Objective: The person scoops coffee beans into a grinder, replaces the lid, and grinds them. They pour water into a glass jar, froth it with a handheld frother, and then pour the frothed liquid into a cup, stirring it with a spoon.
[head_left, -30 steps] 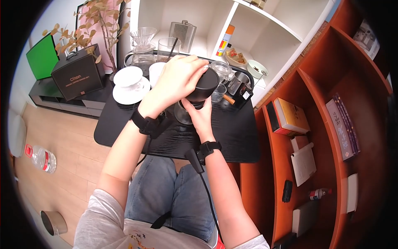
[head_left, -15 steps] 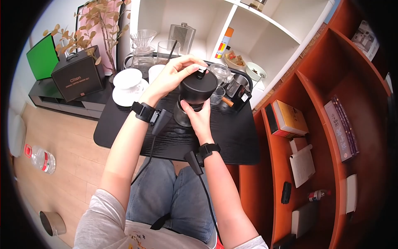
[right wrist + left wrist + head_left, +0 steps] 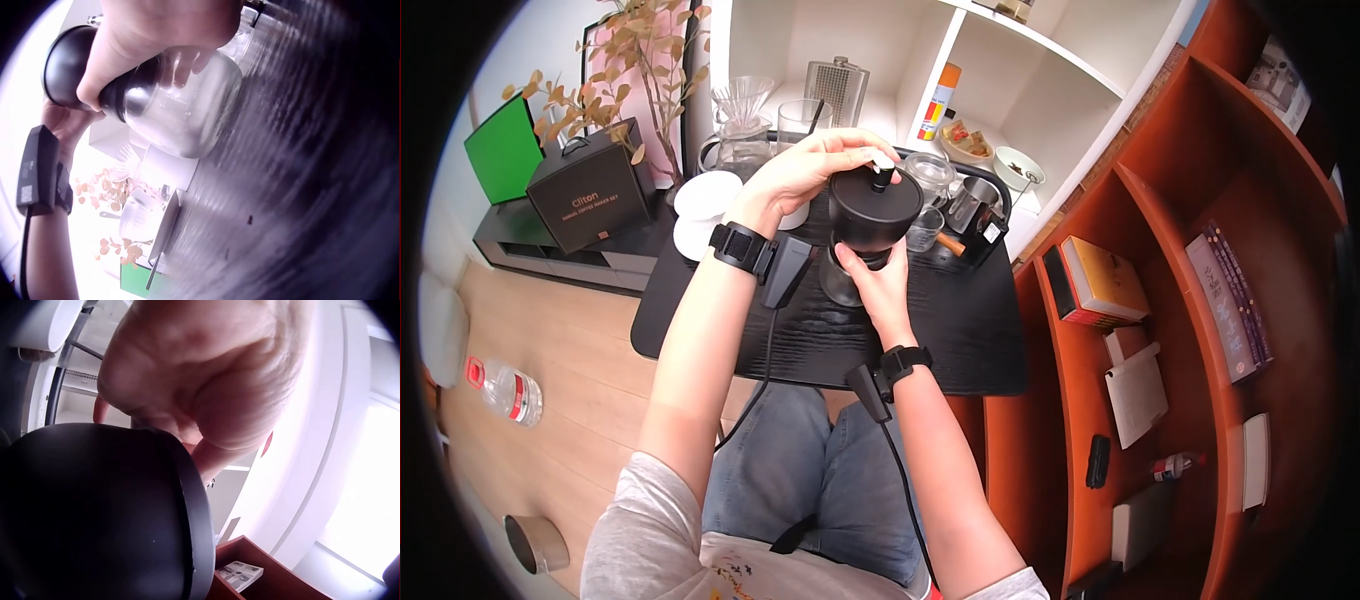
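Note:
A manual coffee grinder [image 3: 872,222], with a black top and a clear glass jar [image 3: 187,106], stands upright on the black table [image 3: 960,330]. My right hand [image 3: 883,292] grips it round the narrow neck, thumb on the near side, fingers behind the jar. At the top, my left hand [image 3: 795,175] holds the small silver-and-black crank knob [image 3: 883,172] between thumb and fingers. The left wrist view shows the left palm [image 3: 206,369] above the black rim of the grinder [image 3: 100,506], hiding the knob.
Left of the grinder stand a white dripper and saucer [image 3: 700,215], with a glass server [image 3: 745,145] behind. To the right are a glass jar [image 3: 930,175], a measuring cup [image 3: 925,232] and a metal pitcher [image 3: 973,203]. A red-brown bookshelf [image 3: 1025,400] borders the right side.
My left hand has shifted from over the grinder's top to its left side, uncovering the lid and the knob. The right hand keeps its hold on the neck.

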A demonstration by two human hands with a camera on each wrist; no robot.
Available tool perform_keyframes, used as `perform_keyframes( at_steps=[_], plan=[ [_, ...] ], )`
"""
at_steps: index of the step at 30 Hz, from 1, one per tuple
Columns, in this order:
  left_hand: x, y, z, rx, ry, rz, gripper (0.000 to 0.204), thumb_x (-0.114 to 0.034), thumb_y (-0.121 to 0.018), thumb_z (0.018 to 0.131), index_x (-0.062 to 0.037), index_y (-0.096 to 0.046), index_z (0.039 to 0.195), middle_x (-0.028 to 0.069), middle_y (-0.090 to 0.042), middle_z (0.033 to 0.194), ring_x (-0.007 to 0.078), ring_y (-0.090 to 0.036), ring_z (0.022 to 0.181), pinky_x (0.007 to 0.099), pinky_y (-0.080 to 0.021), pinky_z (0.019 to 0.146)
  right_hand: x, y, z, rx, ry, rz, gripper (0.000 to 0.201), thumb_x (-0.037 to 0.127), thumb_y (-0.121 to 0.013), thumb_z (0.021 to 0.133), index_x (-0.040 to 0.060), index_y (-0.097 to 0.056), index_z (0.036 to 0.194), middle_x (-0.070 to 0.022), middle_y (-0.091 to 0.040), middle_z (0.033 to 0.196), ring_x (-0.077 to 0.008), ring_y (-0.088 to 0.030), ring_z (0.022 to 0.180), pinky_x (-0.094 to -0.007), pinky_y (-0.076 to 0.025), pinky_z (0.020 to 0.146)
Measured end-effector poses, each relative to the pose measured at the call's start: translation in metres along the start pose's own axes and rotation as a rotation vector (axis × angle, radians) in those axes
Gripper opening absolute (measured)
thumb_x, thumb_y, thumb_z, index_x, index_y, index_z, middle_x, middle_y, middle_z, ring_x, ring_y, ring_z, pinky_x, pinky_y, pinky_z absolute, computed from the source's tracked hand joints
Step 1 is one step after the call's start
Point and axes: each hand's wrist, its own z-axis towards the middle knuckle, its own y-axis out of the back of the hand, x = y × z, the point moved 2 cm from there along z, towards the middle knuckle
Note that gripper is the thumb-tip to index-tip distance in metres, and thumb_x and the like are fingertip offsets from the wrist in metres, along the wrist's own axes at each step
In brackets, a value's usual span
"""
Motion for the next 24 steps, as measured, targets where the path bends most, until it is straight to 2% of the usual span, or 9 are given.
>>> perform_keyframes(
  at_steps=[6, 8, 10, 13, 18, 20, 22, 23, 24],
  plan=[
    [0.000, -0.002, 0.008, 0.056, 0.026, -0.052, 0.026, -0.023, -0.053, 0.093, -0.0012, -0.061, 0.105, 0.0064, -0.066, 0.087, 0.0127, -0.060, 0.091, 0.0250, -0.046, 0.085, 0.002, 0.000, 0.000, -0.008, 0.029, -0.019, 0.067, 0.015, -0.079, 0.069, 0.0008, -0.044, 0.124, -0.0123, -0.060, 0.111, -0.0185, -0.057, 0.101, -0.0315, -0.045, 0.088],
    [-0.001, -0.003, 0.012, 0.057, 0.042, 0.067, 0.028, -0.024, -0.052, 0.093, -0.0006, -0.063, 0.102, 0.0057, -0.066, 0.085, 0.0122, -0.060, 0.090, 0.0243, -0.046, 0.083, 0.002, -0.001, 0.000, 0.023, -0.001, 0.023, 0.063, 0.016, -0.078, 0.072, 0.0011, -0.044, 0.123, -0.0092, -0.057, 0.113, -0.0163, -0.054, 0.103, -0.0303, -0.042, 0.090],
    [-0.003, -0.004, 0.013, 0.053, 0.029, 0.073, 0.026, -0.023, -0.055, 0.091, -0.0002, -0.064, 0.100, 0.0054, -0.066, 0.083, 0.0116, -0.060, 0.085, 0.0238, -0.047, 0.080, 0.002, 0.000, 0.000, 0.023, 0.022, 0.006, 0.062, 0.016, -0.078, 0.072, 0.0012, -0.045, 0.122, -0.0089, -0.057, 0.112, -0.0160, -0.054, 0.103, -0.0299, -0.043, 0.090],
    [-0.005, -0.004, 0.015, 0.006, 0.116, 0.019, 0.021, -0.019, -0.059, 0.088, -0.0005, -0.064, 0.098, 0.0047, -0.065, 0.083, 0.0111, -0.061, 0.080, 0.0235, -0.047, 0.078, 0.000, 0.000, 0.000, 0.020, -0.003, 0.010, 0.061, 0.015, -0.078, 0.072, 0.0013, -0.045, 0.122, -0.0088, -0.057, 0.112, -0.0158, -0.054, 0.103, -0.0295, -0.043, 0.090],
    [0.006, -0.007, 0.012, -0.317, 0.052, 0.033, 0.007, -0.011, -0.063, 0.083, -0.0044, -0.062, 0.084, 0.0029, -0.064, 0.081, 0.0090, -0.060, 0.076, 0.0228, -0.047, 0.073, -0.004, 0.001, 0.002, 0.029, 0.006, 0.020, 0.067, 0.015, -0.079, 0.070, 0.0008, -0.044, 0.125, -0.0111, -0.059, 0.112, -0.0179, -0.057, 0.102, -0.0308, -0.044, 0.089],
    [0.005, -0.013, 0.010, -0.357, -0.040, 0.096, 0.009, -0.012, -0.063, 0.083, -0.0052, -0.061, 0.078, 0.0017, -0.063, 0.075, 0.0080, -0.058, 0.071, 0.0219, -0.046, 0.068, -0.004, 0.001, 0.001, 0.024, 0.004, 0.016, 0.067, 0.015, -0.079, 0.070, 0.0009, -0.044, 0.125, -0.0110, -0.059, 0.112, -0.0180, -0.057, 0.102, -0.0309, -0.044, 0.089],
    [0.003, -0.014, 0.009, -0.399, -0.139, 0.379, 0.014, -0.014, -0.063, 0.084, -0.0050, -0.060, 0.074, -0.0007, -0.062, 0.071, 0.0071, -0.057, 0.066, 0.0227, -0.045, 0.064, -0.005, 0.001, 0.001, 0.019, -0.001, 0.011, 0.067, 0.015, -0.079, 0.069, 0.0011, -0.044, 0.125, -0.0109, -0.059, 0.112, -0.0180, -0.057, 0.102, -0.0311, -0.044, 0.089],
    [0.006, -0.014, 0.009, -0.480, -0.179, 0.589, 0.018, -0.017, -0.063, 0.084, -0.0030, -0.060, 0.072, 0.0017, -0.061, 0.066, 0.0098, -0.057, 0.061, 0.0248, -0.045, 0.061, -0.006, 0.001, 0.001, 0.019, -0.003, 0.013, 0.068, 0.015, -0.079, 0.070, 0.0012, -0.044, 0.125, -0.0110, -0.059, 0.113, -0.0180, -0.057, 0.103, -0.0313, -0.044, 0.089],
    [0.002, -0.021, 0.008, -0.482, -0.179, 0.588, 0.018, -0.017, -0.063, 0.084, -0.0030, -0.060, 0.072, 0.0017, -0.061, 0.066, 0.0098, -0.057, 0.061, 0.0248, -0.045, 0.061, -0.007, 0.001, 0.001, 0.020, -0.006, 0.015, 0.068, 0.015, -0.079, 0.070, 0.0013, -0.043, 0.126, -0.0110, -0.059, 0.113, -0.0181, -0.057, 0.103, -0.0314, -0.044, 0.089]
  ],
)
